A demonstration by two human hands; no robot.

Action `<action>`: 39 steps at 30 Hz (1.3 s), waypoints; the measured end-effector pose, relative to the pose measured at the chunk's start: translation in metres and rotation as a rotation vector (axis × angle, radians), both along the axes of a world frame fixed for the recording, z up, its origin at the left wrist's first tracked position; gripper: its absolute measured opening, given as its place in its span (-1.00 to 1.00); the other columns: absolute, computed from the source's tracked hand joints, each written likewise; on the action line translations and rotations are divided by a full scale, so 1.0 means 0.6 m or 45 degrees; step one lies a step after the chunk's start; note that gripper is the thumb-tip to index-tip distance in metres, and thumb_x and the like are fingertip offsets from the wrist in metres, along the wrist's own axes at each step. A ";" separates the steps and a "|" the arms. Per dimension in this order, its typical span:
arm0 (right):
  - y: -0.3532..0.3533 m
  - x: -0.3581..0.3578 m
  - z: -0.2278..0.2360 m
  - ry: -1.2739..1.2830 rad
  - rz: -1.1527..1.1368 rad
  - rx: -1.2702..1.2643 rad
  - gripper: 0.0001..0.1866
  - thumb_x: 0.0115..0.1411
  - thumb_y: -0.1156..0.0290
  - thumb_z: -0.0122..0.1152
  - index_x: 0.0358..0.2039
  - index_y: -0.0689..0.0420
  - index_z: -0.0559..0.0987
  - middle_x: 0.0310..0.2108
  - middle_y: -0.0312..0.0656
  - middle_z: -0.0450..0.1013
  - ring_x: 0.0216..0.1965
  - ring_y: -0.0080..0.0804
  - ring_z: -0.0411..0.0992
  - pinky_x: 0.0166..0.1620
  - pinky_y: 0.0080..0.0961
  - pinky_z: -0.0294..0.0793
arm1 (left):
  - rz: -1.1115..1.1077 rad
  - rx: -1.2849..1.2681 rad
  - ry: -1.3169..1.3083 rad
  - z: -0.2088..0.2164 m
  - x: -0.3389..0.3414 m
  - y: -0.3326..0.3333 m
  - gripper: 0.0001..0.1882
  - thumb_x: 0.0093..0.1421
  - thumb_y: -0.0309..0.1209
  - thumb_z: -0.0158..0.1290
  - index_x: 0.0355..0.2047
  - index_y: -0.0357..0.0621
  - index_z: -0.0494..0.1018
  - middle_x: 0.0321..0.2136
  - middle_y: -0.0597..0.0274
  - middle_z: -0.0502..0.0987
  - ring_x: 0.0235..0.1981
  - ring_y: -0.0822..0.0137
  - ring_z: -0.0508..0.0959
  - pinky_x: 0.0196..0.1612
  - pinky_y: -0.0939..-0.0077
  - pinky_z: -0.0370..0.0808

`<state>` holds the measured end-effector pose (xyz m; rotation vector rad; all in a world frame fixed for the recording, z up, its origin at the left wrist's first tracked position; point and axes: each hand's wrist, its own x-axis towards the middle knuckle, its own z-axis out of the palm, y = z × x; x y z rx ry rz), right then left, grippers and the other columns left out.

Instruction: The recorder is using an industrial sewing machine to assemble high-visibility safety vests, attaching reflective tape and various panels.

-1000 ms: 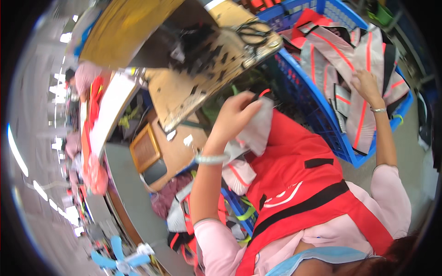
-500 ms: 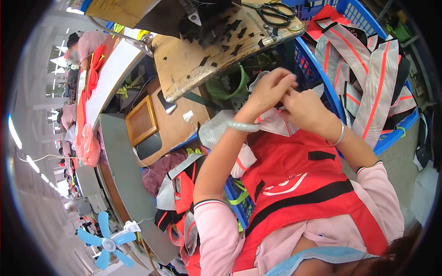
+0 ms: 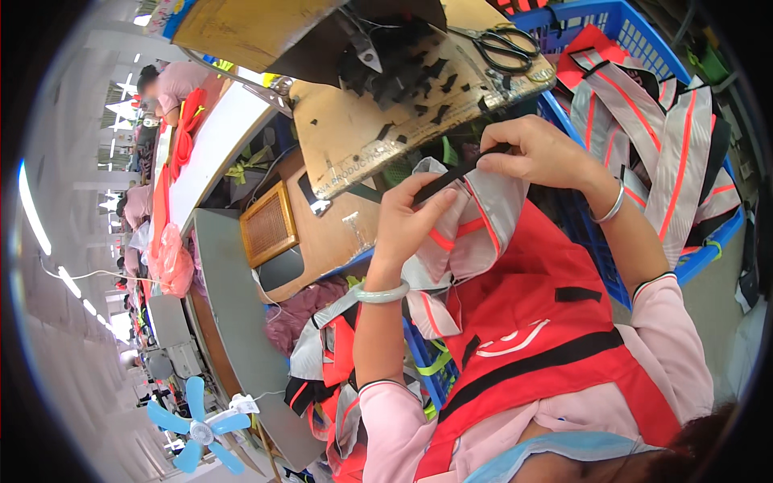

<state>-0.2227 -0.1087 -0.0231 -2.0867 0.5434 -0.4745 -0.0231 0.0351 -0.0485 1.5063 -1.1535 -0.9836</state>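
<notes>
My left hand (image 3: 409, 217) and my right hand (image 3: 535, 153) pinch a black edging strip (image 3: 460, 172) between thumb and fingers, stretched taut between them. From it hangs a piece of silver-grey reflective fabric (image 3: 491, 216) with red-orange stripes, draped over my red apron (image 3: 535, 249). Another end of striped grey fabric (image 3: 435, 314) lies lower, by my left forearm. The hands are just below the front edge of a worn wooden table (image 3: 354, 121), where black scraps (image 3: 439, 80) and black-handled scissors (image 3: 506, 50) lie.
At the right, a blue plastic basket (image 3: 692, 262) holds several striped reflective strips (image 3: 680, 173). A heap of red, grey and black fabric (image 3: 326, 362) is left of my lap. A rattan-like framed panel (image 3: 270, 225) rests on a lower board. A blue fan (image 3: 201, 432) stands lower left.
My hands, close together before, have moved apart. The black edge is now drawn out between them and the grey fabric hangs more openly. The view has shifted slightly.
</notes>
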 end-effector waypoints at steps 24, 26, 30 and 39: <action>-0.171 0.171 0.017 0.028 -0.059 -0.013 -0.66 0.17 0.17 0.17 -0.36 0.26 0.54 -0.57 -0.30 0.39 -0.47 -0.61 0.30 -0.37 -0.56 0.33 | 0.203 0.089 0.142 0.064 0.153 -0.179 -0.72 0.11 -0.43 0.19 -0.20 -0.36 0.51 -0.39 0.25 0.57 -0.43 0.52 0.52 -0.33 0.68 0.47; -0.176 0.174 0.013 0.001 -0.059 0.020 -0.65 0.17 0.17 0.17 -0.38 0.26 0.54 -0.57 -0.30 0.39 -0.48 -0.61 0.29 -0.38 -0.55 0.32 | 0.199 0.087 0.165 0.066 0.154 -0.182 -0.70 0.11 -0.43 0.19 -0.18 -0.37 0.50 -0.38 0.24 0.57 -0.42 0.51 0.53 -0.32 0.67 0.48; -0.183 0.178 0.012 -0.002 -0.042 -0.044 -0.65 0.17 0.17 0.17 -0.38 0.27 0.55 -0.58 -0.30 0.38 -0.49 -0.60 0.29 -0.38 -0.54 0.33 | 0.219 0.098 0.206 0.066 0.158 -0.184 -0.67 0.09 -0.45 0.20 -0.15 -0.37 0.48 -0.36 0.21 0.58 -0.40 0.48 0.55 -0.29 0.65 0.49; -0.177 0.179 0.014 -0.066 -0.066 0.455 -0.70 0.19 0.11 0.21 -0.38 0.10 0.58 -0.58 -0.54 0.31 -0.54 -0.76 0.15 -0.49 -0.70 0.13 | 0.254 0.052 0.310 0.072 0.160 -0.183 -0.66 0.11 -0.39 0.18 -0.18 -0.40 0.50 -0.37 0.20 0.57 -0.37 0.46 0.53 -0.27 0.63 0.46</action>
